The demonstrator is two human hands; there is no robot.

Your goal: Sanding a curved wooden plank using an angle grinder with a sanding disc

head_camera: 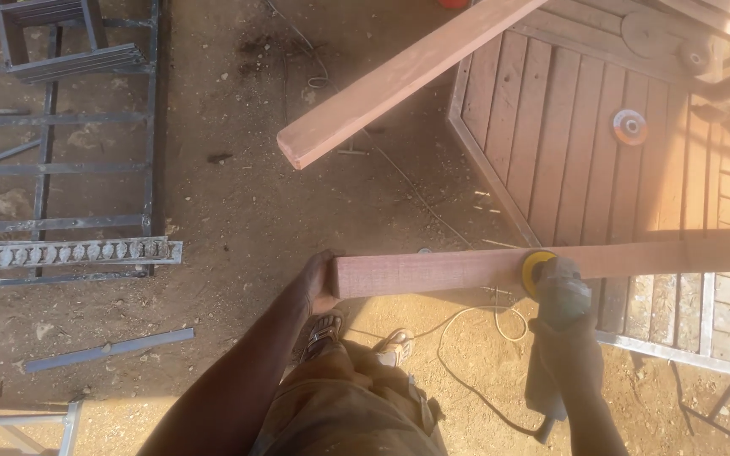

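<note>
- The wooden plank [500, 266] is held level above the dirt ground [238, 203], its end gripped by the left hand [318, 283].
- The angle grinder [555, 291] is clasped in the right hand [566, 350]; its yellow disc is pressed, seemingly, against the plank's face.
- Sanding is judged underway; steady passes along the face are called for next.

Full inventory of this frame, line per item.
wooden plank: 1, reddish brown, held level at centre right
second plank: 1, light brown, slanting across the top
angle grinder: 1, grey with yellow disc, against the held plank
wooden panel: 1, slatted brown, right
loose disc: 1, grey and orange, on the panel
metal frames: several, grey, left ground
metal bar: 1, grey, lower left
cable: 1, pale, on dirt
left hand: gripping the plank end
right hand: gripping the grinder
</note>
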